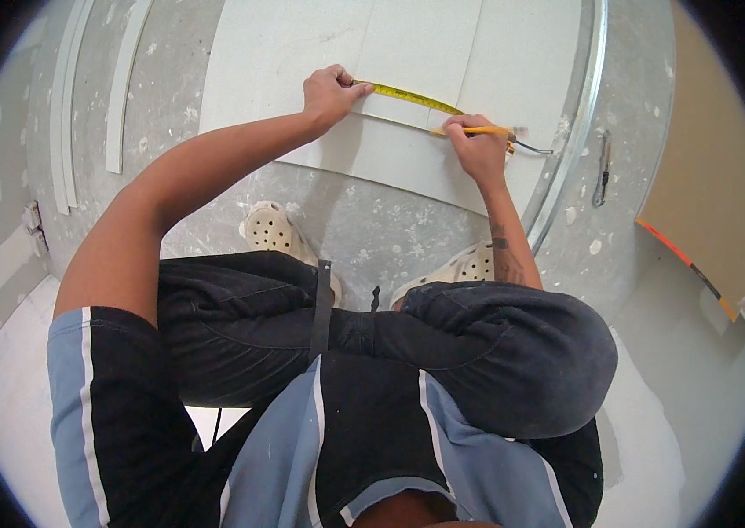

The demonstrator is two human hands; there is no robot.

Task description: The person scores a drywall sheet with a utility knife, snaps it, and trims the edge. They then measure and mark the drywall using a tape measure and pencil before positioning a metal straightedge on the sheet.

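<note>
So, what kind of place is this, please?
Probably a building site indoors. The left hand pins a yellow tape measure on a pale board, the right hand holds a pencil, and the concrete floor is spattered white.

White trim strips [117, 97] are lying on the speckled concrete floor [372, 220] at ten o'clock. A metal track [577, 132] is running along at two o'clock, with a dark tool [602, 169] lying just beside it. An orange-edged board [707, 220] is leaning at three o'clock.

Tape [408, 95] on board [320, 53]; pencil [478, 130] rt.
</note>
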